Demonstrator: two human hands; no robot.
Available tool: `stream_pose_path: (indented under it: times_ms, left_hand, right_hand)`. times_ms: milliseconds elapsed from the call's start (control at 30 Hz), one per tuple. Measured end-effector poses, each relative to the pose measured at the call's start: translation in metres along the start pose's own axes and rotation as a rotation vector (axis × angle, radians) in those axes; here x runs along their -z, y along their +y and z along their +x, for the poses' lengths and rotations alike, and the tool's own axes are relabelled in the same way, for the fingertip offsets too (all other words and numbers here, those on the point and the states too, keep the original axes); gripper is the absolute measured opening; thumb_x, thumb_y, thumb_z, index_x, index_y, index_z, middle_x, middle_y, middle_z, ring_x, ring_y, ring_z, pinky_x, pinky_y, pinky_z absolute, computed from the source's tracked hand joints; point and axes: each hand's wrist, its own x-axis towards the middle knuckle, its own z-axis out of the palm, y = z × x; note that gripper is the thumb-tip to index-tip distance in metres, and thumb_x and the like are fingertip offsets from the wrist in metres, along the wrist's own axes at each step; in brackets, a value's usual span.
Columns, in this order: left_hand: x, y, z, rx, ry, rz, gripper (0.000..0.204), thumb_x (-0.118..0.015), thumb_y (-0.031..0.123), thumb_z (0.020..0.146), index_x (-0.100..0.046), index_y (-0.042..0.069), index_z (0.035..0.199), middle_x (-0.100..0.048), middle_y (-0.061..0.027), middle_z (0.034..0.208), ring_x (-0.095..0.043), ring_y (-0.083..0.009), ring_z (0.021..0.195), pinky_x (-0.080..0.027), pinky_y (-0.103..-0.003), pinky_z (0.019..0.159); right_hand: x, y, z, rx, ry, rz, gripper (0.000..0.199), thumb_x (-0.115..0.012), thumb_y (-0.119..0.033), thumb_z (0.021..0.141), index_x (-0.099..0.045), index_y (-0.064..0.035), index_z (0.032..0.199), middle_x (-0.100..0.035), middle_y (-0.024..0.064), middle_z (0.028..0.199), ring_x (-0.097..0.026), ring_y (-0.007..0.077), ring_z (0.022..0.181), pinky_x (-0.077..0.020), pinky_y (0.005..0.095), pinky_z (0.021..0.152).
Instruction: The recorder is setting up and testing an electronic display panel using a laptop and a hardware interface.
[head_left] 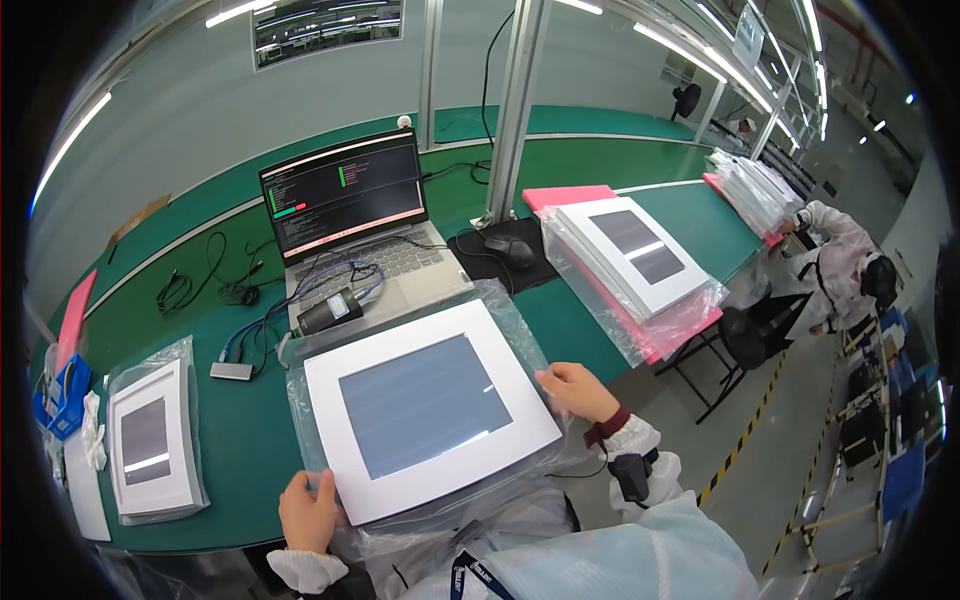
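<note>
A flat white-framed panel with a grey screen (425,405) lies in front of me on a clear plastic bag (510,310) on the green table (250,440). My left hand (308,508) grips the panel's near left corner. My right hand (578,390) holds the panel's right edge, fingers curled on it. A dark strap sits on my right wrist.
An open laptop (350,215) stands behind the panel with a small black device (330,310) and cables on it. A bagged panel (152,440) lies at left, a stack of bagged panels (635,260) on pink foam at right. Another person (845,265) in white sits far right.
</note>
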Motion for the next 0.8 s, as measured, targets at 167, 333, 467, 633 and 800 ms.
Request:
stream_pose_path:
  times_ms: [167,333,467,633,800]
  left_hand:
    - [-0.013,-0.016,0.024,-0.082,0.148,0.074,0.026,-0.056,0.021,0.086,-0.051,-0.001,0.073,-0.051,-0.0052,0.050,-0.051,-0.0158,0.043,-0.040,-0.030,0.045]
    - [-0.039,-0.039,0.038,-0.503,0.302,-0.170,0.016,-0.047,0.008,0.088,-0.056,-0.005,0.087,-0.049,-0.0048,0.066,-0.043,-0.0121,0.057,-0.039,-0.024,0.057]
    - [-0.045,-0.031,0.036,-0.320,0.202,-0.421,0.023,-0.044,0.004,0.088,-0.056,-0.007,0.104,-0.055,-0.0037,0.079,-0.046,-0.0085,0.064,-0.039,-0.022,0.059]
    - [-0.041,-0.022,0.028,-0.235,0.109,-0.576,0.031,-0.042,0.002,0.089,-0.053,-0.007,0.116,-0.061,-0.0063,0.090,-0.053,-0.0079,0.072,-0.042,-0.020,0.064]
    - [-0.042,-0.010,0.007,-0.251,0.155,-0.504,0.032,-0.041,0.001,0.089,-0.053,-0.007,0.117,-0.061,-0.0056,0.087,-0.054,-0.0077,0.072,-0.042,-0.021,0.064]
  right_hand:
    - [-0.015,-0.003,0.011,0.220,0.128,-0.357,0.025,-0.052,-0.020,0.087,-0.054,0.0020,0.077,-0.058,0.0110,0.069,-0.058,0.0250,0.065,-0.0448,0.0330,0.061]
    - [-0.021,0.004,0.017,0.403,0.060,-0.306,0.018,-0.047,-0.011,0.089,-0.053,0.0048,0.085,-0.053,0.0111,0.102,-0.051,0.0187,0.089,-0.0408,0.0283,0.073]
    - [-0.026,-0.002,0.013,0.426,0.080,-0.041,0.021,-0.047,-0.012,0.090,-0.056,0.0041,0.101,-0.054,0.0094,0.113,-0.050,0.0149,0.097,-0.0400,0.0249,0.083]
    - [-0.030,-0.012,0.001,0.348,0.090,0.168,0.032,-0.045,-0.012,0.091,-0.054,0.0006,0.119,-0.055,0.0064,0.116,-0.049,0.0084,0.096,-0.0386,0.0207,0.085]
    - [-0.020,-0.012,-0.022,0.287,0.103,0.183,0.036,-0.044,-0.012,0.092,-0.047,0.0031,0.125,-0.055,0.0118,0.121,-0.050,0.0143,0.108,-0.0348,0.0234,0.094]
